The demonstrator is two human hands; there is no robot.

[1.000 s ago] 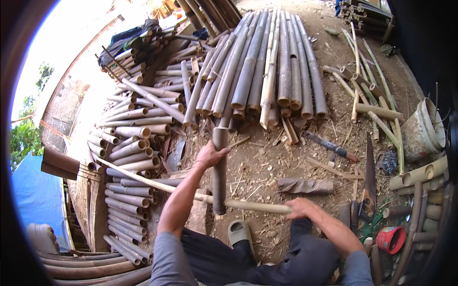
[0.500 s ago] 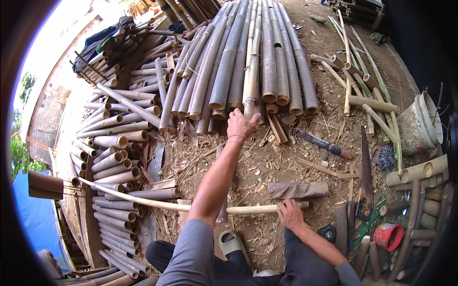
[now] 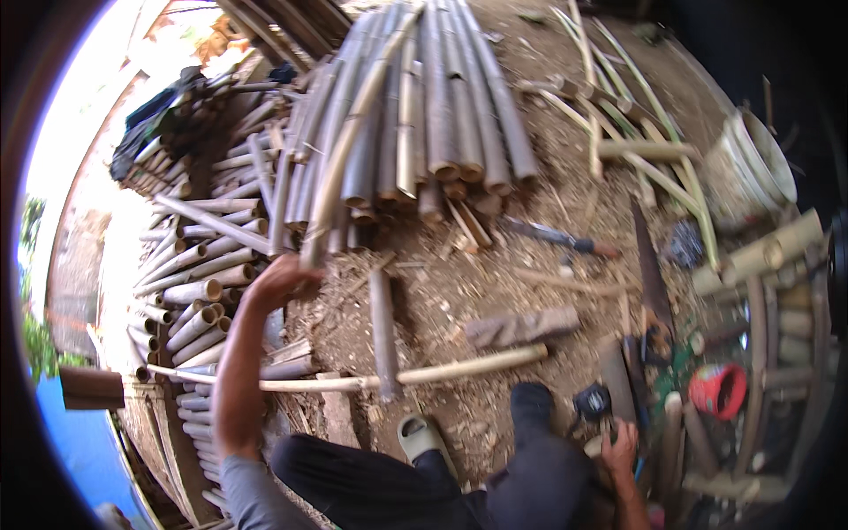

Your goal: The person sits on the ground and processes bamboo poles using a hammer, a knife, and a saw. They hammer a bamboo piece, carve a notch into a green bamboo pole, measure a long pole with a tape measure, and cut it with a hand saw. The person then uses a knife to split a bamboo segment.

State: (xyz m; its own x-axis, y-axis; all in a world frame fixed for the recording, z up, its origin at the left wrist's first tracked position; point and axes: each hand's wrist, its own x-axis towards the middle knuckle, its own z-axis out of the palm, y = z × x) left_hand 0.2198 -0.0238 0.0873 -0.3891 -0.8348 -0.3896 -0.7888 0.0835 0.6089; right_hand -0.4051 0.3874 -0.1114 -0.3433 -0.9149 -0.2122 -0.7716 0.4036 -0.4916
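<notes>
My left hand (image 3: pixel 290 281), slightly smeared by motion, is closed at the near end of a long bamboo pole (image 3: pixel 355 132). The pole slants away over the other poles on the pile (image 3: pixel 442 132). Low on the right, my right hand (image 3: pixel 621 447) has its fingers bent around something small that I cannot make out. Just beyond it lies a black round-cornered object (image 3: pixel 592 402), perhaps a tape measure. A pale, slightly curved pole (image 3: pixel 473 362) lies across the ground before my legs, over a short grey bamboo piece (image 3: pixel 382 327).
Stacked bamboo lengths (image 3: pixel 199 291) line the left. A wooden block (image 3: pixel 521 327), a long knife (image 3: pixel 552 235) and a handsaw (image 3: pixel 652 274) lie on the chip-strewn ground. Nested white buckets (image 3: pixel 746 172), a red container (image 3: pixel 717 391) and bamboo offcuts (image 3: pixel 760 256) stand or lie at right.
My left hand has swung left, bringing the bamboo pole's near end with it across the pile. My right hand has left the pale pole and moved right and nearer. The view has shifted.
</notes>
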